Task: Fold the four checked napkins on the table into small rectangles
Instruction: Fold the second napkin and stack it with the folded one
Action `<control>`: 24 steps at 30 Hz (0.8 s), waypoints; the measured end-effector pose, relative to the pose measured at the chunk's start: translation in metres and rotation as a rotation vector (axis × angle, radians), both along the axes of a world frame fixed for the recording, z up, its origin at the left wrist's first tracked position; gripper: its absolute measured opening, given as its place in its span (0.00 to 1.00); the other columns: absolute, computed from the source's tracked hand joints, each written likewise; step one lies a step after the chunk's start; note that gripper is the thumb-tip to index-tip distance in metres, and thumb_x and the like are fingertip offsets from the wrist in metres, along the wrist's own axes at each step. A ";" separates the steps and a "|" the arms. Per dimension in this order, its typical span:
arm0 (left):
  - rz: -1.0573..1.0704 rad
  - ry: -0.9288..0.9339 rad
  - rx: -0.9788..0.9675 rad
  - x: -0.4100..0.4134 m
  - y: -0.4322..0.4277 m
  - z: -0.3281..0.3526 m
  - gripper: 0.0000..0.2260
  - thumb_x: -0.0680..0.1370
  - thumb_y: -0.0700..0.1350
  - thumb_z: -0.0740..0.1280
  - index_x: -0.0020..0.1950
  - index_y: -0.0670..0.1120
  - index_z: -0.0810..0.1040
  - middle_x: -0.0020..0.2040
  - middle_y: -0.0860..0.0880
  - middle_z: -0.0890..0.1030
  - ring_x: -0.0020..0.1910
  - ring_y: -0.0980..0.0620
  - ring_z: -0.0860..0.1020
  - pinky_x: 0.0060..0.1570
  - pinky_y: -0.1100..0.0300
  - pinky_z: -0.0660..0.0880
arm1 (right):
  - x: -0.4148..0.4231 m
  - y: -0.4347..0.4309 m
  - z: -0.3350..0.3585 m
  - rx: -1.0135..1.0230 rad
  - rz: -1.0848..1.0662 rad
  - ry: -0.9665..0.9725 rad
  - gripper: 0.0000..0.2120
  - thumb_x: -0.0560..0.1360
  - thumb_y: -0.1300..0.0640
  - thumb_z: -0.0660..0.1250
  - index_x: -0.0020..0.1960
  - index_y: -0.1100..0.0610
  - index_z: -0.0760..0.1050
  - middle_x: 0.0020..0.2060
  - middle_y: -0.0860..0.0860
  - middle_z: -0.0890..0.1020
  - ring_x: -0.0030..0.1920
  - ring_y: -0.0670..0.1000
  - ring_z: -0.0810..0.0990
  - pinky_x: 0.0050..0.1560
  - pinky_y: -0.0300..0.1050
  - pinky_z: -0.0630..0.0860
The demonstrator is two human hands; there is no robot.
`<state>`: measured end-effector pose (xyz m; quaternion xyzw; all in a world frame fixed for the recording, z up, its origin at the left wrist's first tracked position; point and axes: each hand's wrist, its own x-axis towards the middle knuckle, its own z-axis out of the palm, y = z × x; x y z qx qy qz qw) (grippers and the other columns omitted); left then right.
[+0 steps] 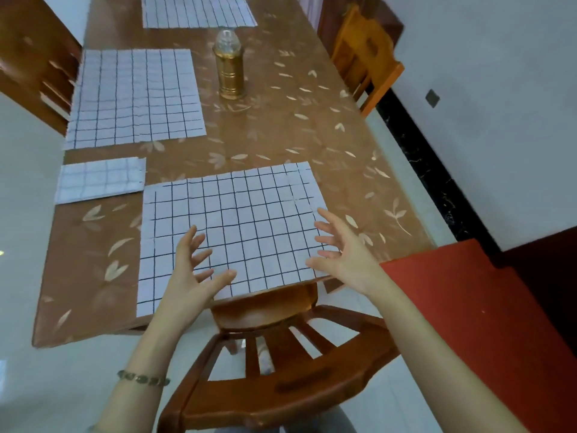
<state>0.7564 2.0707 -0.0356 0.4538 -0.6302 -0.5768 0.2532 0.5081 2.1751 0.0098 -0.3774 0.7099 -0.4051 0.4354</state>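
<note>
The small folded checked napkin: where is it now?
In the head view, the small folded checked napkin lies near the table's left edge, between two flat napkins.

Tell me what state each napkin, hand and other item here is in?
Nearest napkin: unfolded, flat.
Small napkin: folded into a rectangle.
Middle napkin: unfolded, flat.
Far napkin: unfolded, partly out of view.
Left hand: open, fingers spread, empty.
Right hand: open, empty.
Gold bottle: upright, capped.
Chair: pushed up to table.

A home dining room: long table under a leaf-print cover, wooden chairs around it, tiled floor
</note>
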 end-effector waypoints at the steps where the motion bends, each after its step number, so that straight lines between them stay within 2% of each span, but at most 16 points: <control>1: 0.023 -0.012 0.011 0.000 -0.001 -0.002 0.42 0.70 0.46 0.75 0.75 0.58 0.53 0.72 0.55 0.63 0.67 0.56 0.68 0.62 0.54 0.70 | -0.003 -0.006 -0.002 0.003 0.012 -0.004 0.40 0.69 0.63 0.74 0.73 0.41 0.58 0.67 0.45 0.68 0.65 0.46 0.71 0.65 0.48 0.72; 3: 0.073 -0.035 0.021 0.001 -0.005 -0.006 0.42 0.70 0.44 0.75 0.75 0.58 0.53 0.72 0.55 0.63 0.67 0.55 0.68 0.62 0.54 0.71 | -0.009 -0.019 -0.005 0.014 0.042 -0.017 0.40 0.70 0.63 0.74 0.72 0.42 0.58 0.67 0.46 0.69 0.64 0.46 0.71 0.64 0.47 0.72; 7: 0.121 -0.074 0.018 -0.005 -0.013 -0.007 0.44 0.67 0.49 0.75 0.75 0.58 0.52 0.71 0.56 0.63 0.66 0.56 0.69 0.61 0.55 0.71 | -0.027 -0.042 -0.010 0.014 0.113 0.004 0.40 0.69 0.62 0.75 0.73 0.43 0.59 0.67 0.46 0.69 0.64 0.47 0.72 0.64 0.47 0.73; 10: 0.145 -0.121 -0.010 -0.012 -0.025 -0.006 0.42 0.72 0.42 0.75 0.77 0.55 0.51 0.72 0.57 0.62 0.65 0.56 0.68 0.61 0.57 0.70 | -0.047 -0.058 -0.012 0.000 0.163 0.004 0.40 0.69 0.62 0.74 0.73 0.43 0.58 0.66 0.45 0.70 0.63 0.46 0.72 0.62 0.44 0.73; 12: 0.163 -0.173 -0.033 -0.016 -0.037 -0.005 0.40 0.73 0.42 0.73 0.77 0.54 0.51 0.71 0.58 0.61 0.65 0.56 0.68 0.62 0.57 0.69 | -0.062 -0.071 -0.016 0.000 0.179 -0.001 0.40 0.69 0.63 0.74 0.73 0.44 0.59 0.65 0.46 0.70 0.62 0.47 0.73 0.61 0.45 0.73; 15: 0.132 -0.296 -0.075 -0.022 -0.067 -0.014 0.38 0.75 0.44 0.72 0.78 0.51 0.52 0.72 0.56 0.60 0.66 0.54 0.67 0.63 0.55 0.68 | -0.082 -0.093 -0.025 -0.006 0.160 -0.005 0.38 0.70 0.65 0.73 0.73 0.47 0.61 0.63 0.48 0.71 0.62 0.48 0.73 0.56 0.41 0.75; 18: -0.006 -0.515 -0.108 -0.024 -0.110 -0.031 0.36 0.76 0.47 0.69 0.78 0.46 0.53 0.77 0.49 0.58 0.72 0.48 0.63 0.68 0.50 0.66 | -0.102 -0.121 -0.046 0.035 0.151 0.049 0.33 0.71 0.64 0.73 0.71 0.49 0.64 0.64 0.50 0.72 0.61 0.51 0.74 0.49 0.36 0.73; 21: -0.120 -0.762 -0.253 -0.019 -0.160 -0.048 0.27 0.78 0.47 0.66 0.75 0.45 0.63 0.74 0.45 0.66 0.71 0.46 0.66 0.68 0.49 0.66 | -0.125 -0.153 -0.073 0.143 0.127 0.190 0.28 0.72 0.63 0.71 0.70 0.52 0.67 0.65 0.54 0.72 0.62 0.54 0.73 0.54 0.43 0.71; 24: -0.159 -0.915 -0.404 -0.013 -0.208 -0.063 0.16 0.78 0.43 0.65 0.65 0.43 0.75 0.63 0.44 0.76 0.63 0.45 0.73 0.60 0.51 0.71 | -0.146 -0.184 -0.101 0.263 0.086 0.286 0.23 0.73 0.63 0.68 0.68 0.58 0.70 0.64 0.58 0.74 0.64 0.55 0.72 0.58 0.43 0.67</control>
